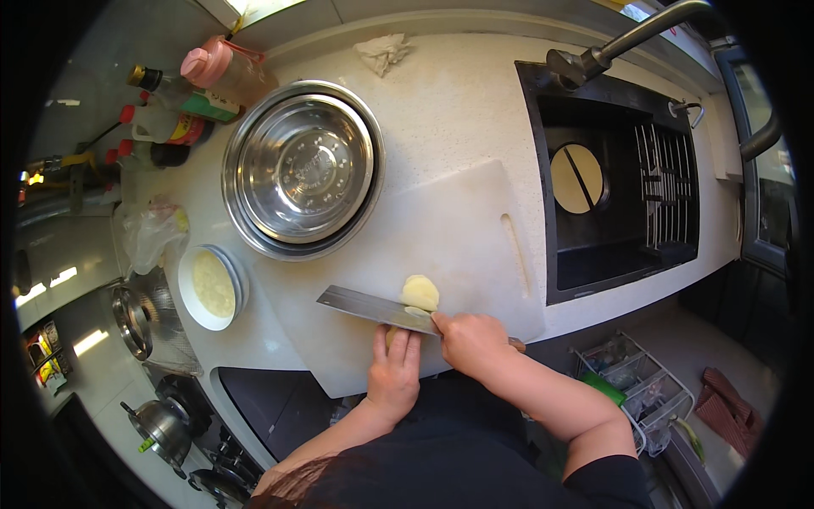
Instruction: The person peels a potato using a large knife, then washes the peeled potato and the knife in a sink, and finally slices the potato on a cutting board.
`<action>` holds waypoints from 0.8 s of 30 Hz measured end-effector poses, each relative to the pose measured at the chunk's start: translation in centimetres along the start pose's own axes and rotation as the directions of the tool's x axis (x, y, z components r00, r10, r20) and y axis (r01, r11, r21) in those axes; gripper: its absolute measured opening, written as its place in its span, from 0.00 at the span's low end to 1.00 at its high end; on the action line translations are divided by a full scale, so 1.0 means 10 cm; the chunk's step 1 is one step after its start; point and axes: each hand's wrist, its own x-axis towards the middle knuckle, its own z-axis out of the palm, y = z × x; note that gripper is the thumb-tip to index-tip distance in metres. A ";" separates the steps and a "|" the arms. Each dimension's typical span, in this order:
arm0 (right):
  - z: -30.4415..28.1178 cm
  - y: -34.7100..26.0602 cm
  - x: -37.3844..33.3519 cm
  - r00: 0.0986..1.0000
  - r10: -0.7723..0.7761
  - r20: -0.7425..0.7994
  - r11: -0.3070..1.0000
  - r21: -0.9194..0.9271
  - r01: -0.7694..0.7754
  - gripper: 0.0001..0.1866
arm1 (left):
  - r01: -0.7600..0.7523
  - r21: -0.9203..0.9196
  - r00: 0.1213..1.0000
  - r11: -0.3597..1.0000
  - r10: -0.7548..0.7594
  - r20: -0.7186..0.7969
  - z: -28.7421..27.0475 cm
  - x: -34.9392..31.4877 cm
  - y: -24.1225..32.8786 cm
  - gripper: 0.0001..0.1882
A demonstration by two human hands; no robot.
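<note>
On the white cutting board [458, 222], my right hand [475, 341] is closed around the handle of a broad cleaver [365, 307]. Its blade points left across the board. Just on the near side of the blade, my left hand [394, 371] has its fingers bent over a pale yellow piece of food [391, 336], perhaps potato, mostly hidden under them. Beyond the blade lie pale round slices [420, 293], with a thin slice against the steel.
Nested steel bowls [305, 170] stand behind the board. A white bowl [212, 288] with pale contents sits left. Bottles [170, 127] line the back left; a crumpled tissue [383, 53] lies at the back. At right are a black sink [585, 246] and a faucet [593, 64].
</note>
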 end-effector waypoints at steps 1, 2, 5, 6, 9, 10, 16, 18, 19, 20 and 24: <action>0.02 0.01 0.01 1.000 -0.001 -0.006 1.000 0.005 0.001 0.08 | 0.002 -0.016 1.000 1.000 -0.002 0.000 0.00 0.00 0.00 0.27; 0.05 0.04 0.01 0.999 -0.012 -0.034 1.000 0.007 0.012 0.08 | 0.004 -0.032 1.000 0.999 -0.004 -0.001 -0.01 0.01 0.00 0.27; 0.06 0.08 -0.08 0.990 -0.052 -0.134 0.999 0.002 0.053 0.08 | 0.006 -0.041 1.000 0.999 -0.007 -0.019 0.00 -0.02 -0.01 0.26; 0.01 0.07 -0.20 0.982 -0.078 -0.172 0.997 -0.005 0.078 0.09 | 0.014 -0.031 0.999 0.999 -0.015 -0.028 0.00 -0.04 0.00 0.25; -0.09 0.04 -0.49 0.967 -0.096 -0.235 0.995 -0.023 0.094 0.15 | -0.022 -0.078 1.000 0.997 0.020 -0.020 0.04 -0.09 -0.06 0.23; -0.10 0.05 -0.54 0.964 -0.096 -0.249 0.995 -0.033 0.091 0.17 | -0.010 -0.083 1.000 0.997 0.008 -0.018 0.03 -0.09 -0.06 0.23; -0.12 0.11 -0.60 0.969 -0.103 -0.225 0.994 -0.061 0.091 0.16 | 0.006 -0.071 1.000 0.997 -0.006 -0.001 0.01 -0.06 -0.03 0.22; -0.13 0.11 -0.59 0.976 -0.092 -0.198 0.994 -0.073 0.079 0.16 | 0.009 -0.053 1.000 0.999 -0.009 -0.010 0.02 -0.05 -0.02 0.22; -0.14 0.12 -0.59 0.979 -0.086 -0.183 0.994 -0.080 0.072 0.16 | 0.010 -0.056 1.000 0.998 -0.011 -0.013 0.03 -0.05 -0.02 0.22; -0.16 0.12 -0.60 0.980 -0.084 -0.179 0.995 -0.073 0.072 0.16 | 0.012 -0.059 1.000 0.998 -0.013 -0.016 0.03 -0.05 -0.02 0.22; -0.23 0.16 -0.67 0.989 -0.046 -0.139 0.998 -0.057 0.038 0.14 | 0.065 -0.110 0.998 0.992 -0.063 0.019 0.06 -0.09 -0.04 0.23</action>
